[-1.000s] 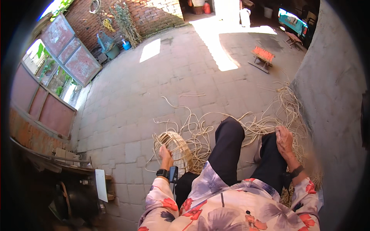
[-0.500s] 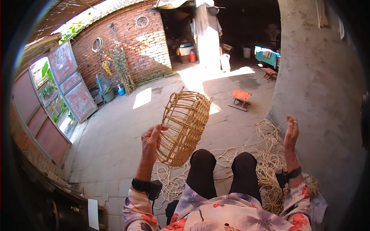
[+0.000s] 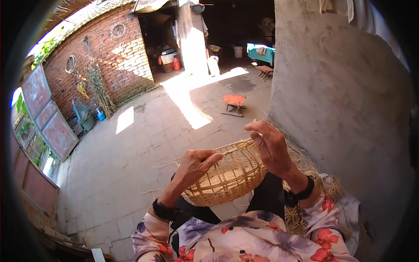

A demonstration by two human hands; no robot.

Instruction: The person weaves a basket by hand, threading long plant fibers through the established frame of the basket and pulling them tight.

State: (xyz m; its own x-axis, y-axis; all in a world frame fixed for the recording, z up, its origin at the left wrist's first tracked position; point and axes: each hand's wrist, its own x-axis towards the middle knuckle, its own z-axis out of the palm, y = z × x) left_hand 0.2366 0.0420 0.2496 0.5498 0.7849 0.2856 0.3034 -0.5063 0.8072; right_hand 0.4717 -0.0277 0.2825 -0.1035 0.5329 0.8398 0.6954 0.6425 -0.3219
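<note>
A tan woven basket (image 3: 227,185), with a dense weave below and open upright loops above, rests over my lap, its mouth tilted up. At the left part of its top edge, my left hand (image 3: 195,167) pinches the rim between thumb and fingers. My right hand (image 3: 276,150) is at the basket's right end, its fingers bent and drawn together above the rim. A thin pale strand shows by those fingertips; the exact grip is partly hidden. The palm covers the right end of the basket.
Loose pale strands (image 3: 299,218) lie heaped beside my right leg, against the grey wall (image 3: 336,100). A small folding stool with an orange seat (image 3: 234,100) stands ahead on the paved floor. Farther off are another stool (image 3: 264,71), a turquoise cart (image 3: 261,53) and a metal gate (image 3: 48,113).
The basket has come down from the left to over my lap, its mouth now tilted upward. My right hand has moved in from the far right to its rim. The view has shifted right.
</note>
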